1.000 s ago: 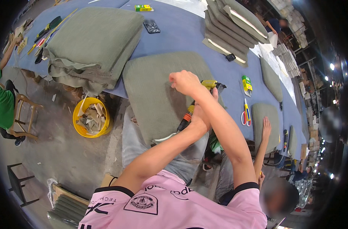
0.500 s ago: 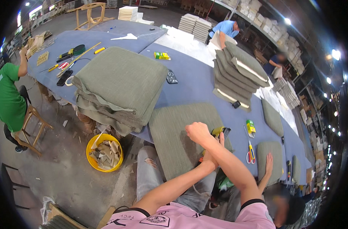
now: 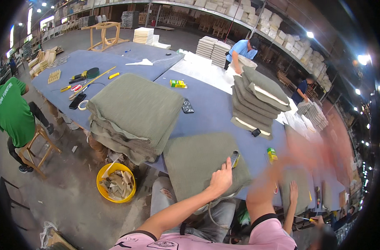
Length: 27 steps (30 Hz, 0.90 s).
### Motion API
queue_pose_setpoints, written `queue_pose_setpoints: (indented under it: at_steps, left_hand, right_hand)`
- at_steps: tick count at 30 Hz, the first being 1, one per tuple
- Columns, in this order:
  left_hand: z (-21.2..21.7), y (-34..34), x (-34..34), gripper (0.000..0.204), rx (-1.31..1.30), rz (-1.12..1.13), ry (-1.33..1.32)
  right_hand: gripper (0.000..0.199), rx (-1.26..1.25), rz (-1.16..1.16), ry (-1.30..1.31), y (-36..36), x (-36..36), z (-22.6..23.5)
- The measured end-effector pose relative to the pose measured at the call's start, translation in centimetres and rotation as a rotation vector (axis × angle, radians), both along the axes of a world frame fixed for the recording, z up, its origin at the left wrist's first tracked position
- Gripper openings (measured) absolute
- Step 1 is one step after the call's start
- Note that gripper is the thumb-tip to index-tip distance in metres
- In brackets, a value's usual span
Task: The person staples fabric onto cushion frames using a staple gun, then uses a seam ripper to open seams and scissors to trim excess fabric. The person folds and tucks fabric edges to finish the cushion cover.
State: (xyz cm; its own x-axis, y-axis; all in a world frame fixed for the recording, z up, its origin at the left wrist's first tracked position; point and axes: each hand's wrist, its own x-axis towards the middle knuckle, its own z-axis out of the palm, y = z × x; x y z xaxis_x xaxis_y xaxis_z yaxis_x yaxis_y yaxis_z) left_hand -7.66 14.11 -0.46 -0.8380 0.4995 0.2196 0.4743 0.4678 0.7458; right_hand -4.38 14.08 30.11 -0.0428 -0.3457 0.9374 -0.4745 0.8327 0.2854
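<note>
Two cushion stacks [image 3: 129, 114] [image 3: 256, 100] — one yellow bucket [image 3: 115, 183].

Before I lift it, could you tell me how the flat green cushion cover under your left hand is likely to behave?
The green cushion cover would probably flop: it lies thin and flat, and its near edge droops over the blue table. It looks light for its size, being unstuffed fabric. The left hand presses on it, so it may slide once released.

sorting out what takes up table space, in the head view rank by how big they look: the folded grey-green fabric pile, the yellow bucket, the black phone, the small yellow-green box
1. folded grey-green fabric pile
2. yellow bucket
3. black phone and small yellow-green box: they look about alike, so no ranking. The bucket is on the floor at a different distance, so its rank is apparent only.
</note>
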Motion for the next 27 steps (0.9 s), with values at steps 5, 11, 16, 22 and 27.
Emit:
queue_pose_setpoints:
  at_steps: [5, 11, 16, 22, 27]
  left_hand:
    - [-2.4, -0.6, -2.6, 0.074, 0.011, 0.115, 0.010]
    - [-4.7, -4.9, -1.8, 0.066, 0.195, 0.145, -0.177]
    - [-2.4, -5.6, 3.4, 0.067, 0.416, -0.179, -0.342]
    - [-1.4, -3.3, 12.7, 0.067, 0.497, -0.699, -0.696]
    - [-2.7, 0.7, 9.3, 0.025, 0.323, -0.520, -0.019]
  right_hand:
    - [0.019, -0.225, 0.098, -0.840, 0.3, -13.2, -7.9]
    - [0.022, -0.917, 0.064, -0.903, 4.7, 3.6, -28.7]
    - [0.036, -1.459, -0.015, -1.017, 8.7, 17.9, -36.6]
    - [0.054, -2.043, 0.506, -0.541, 11.1, 25.1, -38.9]
    - [0.053, -1.772, 0.235, -0.555, 10.8, 27.6, -37.3]
